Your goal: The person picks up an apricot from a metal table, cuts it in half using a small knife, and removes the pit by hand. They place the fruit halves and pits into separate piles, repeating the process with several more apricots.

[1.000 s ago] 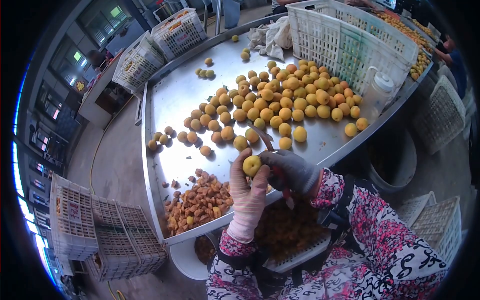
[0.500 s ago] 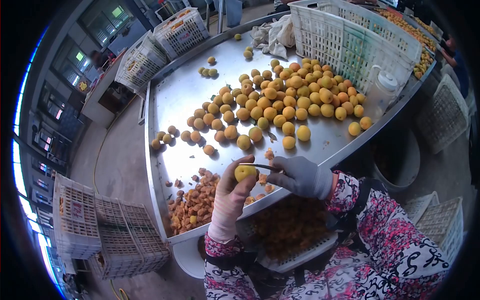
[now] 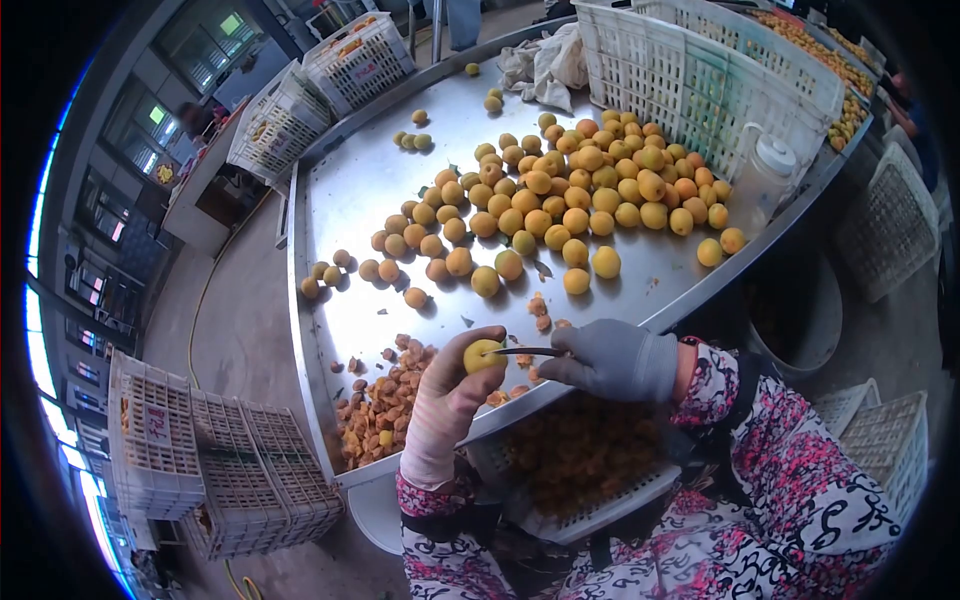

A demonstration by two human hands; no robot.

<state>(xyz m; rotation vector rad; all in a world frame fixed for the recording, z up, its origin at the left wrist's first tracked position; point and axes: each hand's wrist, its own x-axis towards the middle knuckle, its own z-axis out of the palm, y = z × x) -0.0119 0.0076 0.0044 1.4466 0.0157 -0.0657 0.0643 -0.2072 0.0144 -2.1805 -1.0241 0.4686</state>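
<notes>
In the head view, my left hand, in a light glove, is closed around a yellow apricot above the table's near edge. My right hand wears a grey glove and grips a knife with a thin, dark, slightly curved blade. The blade's tip meets the apricot's right side; the handle is mostly hidden in my fist. Below and left of my left hand lies a heap of brown apricot pits. Many loose apricots spread across the metal table beyond both hands.
A white crate, a pale cloth and a clear plastic bottle stand along the table's far and right sides. Beneath the near edge sits a crate of fruit pieces. Stacked crates are on the floor at left.
My left hand has shifted slightly left and down with the apricot. My right hand has moved a little right and down, and the knife's tip now meets the fruit's side rather than its top.
</notes>
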